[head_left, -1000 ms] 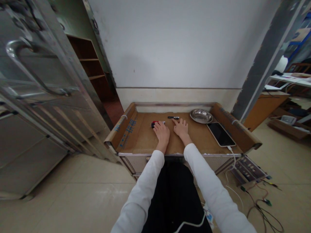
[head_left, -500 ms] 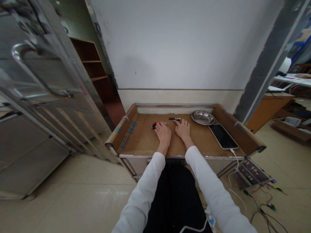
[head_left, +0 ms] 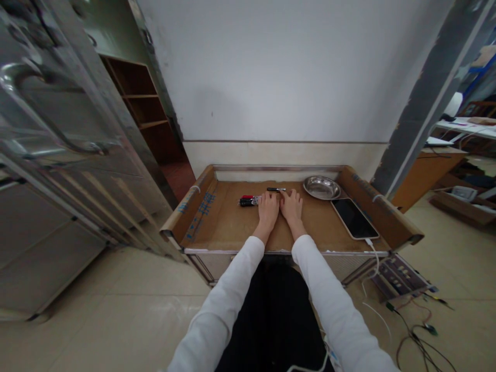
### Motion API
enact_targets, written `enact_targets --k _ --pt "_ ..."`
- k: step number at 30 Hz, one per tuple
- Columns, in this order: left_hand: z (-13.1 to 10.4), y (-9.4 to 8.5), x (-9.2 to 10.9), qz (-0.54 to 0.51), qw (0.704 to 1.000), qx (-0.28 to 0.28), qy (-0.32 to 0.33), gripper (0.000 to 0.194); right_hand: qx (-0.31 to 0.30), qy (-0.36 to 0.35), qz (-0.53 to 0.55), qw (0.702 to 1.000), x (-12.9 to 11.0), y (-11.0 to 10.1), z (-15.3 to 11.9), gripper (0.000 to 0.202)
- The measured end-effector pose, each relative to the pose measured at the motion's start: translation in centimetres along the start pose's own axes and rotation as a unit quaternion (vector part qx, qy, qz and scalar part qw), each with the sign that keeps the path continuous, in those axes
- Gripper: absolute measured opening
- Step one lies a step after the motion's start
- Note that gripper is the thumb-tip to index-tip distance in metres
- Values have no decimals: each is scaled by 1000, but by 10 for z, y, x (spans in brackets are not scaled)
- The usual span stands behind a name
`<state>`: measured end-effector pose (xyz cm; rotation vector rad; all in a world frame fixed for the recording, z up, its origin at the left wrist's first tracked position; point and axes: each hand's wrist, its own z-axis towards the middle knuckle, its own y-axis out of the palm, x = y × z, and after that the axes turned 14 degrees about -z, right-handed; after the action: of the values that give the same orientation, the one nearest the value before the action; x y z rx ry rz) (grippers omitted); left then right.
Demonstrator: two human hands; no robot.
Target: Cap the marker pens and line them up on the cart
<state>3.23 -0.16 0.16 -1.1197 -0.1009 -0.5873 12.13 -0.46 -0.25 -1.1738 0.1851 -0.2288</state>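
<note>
On the cardboard-lined cart top, several pens with black and red barrels point(head_left: 248, 200) lie side by side, pointing left and right. My left hand point(head_left: 268, 211) rests palm down at their right ends, fingers stretched out and partly covering the tips. Close beside it, my right hand point(head_left: 292, 206) is also palm down with its fingers apart. Its index fingertip is at the right end of a single black pen point(head_left: 274, 189), which lies farther back; whether they touch I cannot tell. The undersides of both hands are hidden.
A shiny metal dish point(head_left: 321, 187) sits at the back right of the cart. In front of it lies a phone point(head_left: 354, 219) with a white cable point(head_left: 375, 258) hanging over the front edge. Raised cardboard sides point(head_left: 189, 206) bound the top, and a wall point(head_left: 279, 77) stands behind.
My left hand has slid right, off the left part of the pens to their right ends, uncovering them. My right hand has stayed almost in place. The view has shifted slightly.
</note>
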Motion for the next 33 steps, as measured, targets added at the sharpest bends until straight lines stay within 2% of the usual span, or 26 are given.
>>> enact_targets --k 4,12,26,33 --pt "9 5 -1 3 1000 -29 -2 23 5 9 6 1000 0 2 1 37" --pt "15 12 -4 -27 999 -33 2 24 10 15 6 1000 2 2 2 26" --pt "17 15 -10 -113 992 -54 36 27 -11 -30 29 999 8 5 5 28" --pt "15 16 -8 -152 987 -42 37 42 -15 -72 41 996 8 5 7 32"
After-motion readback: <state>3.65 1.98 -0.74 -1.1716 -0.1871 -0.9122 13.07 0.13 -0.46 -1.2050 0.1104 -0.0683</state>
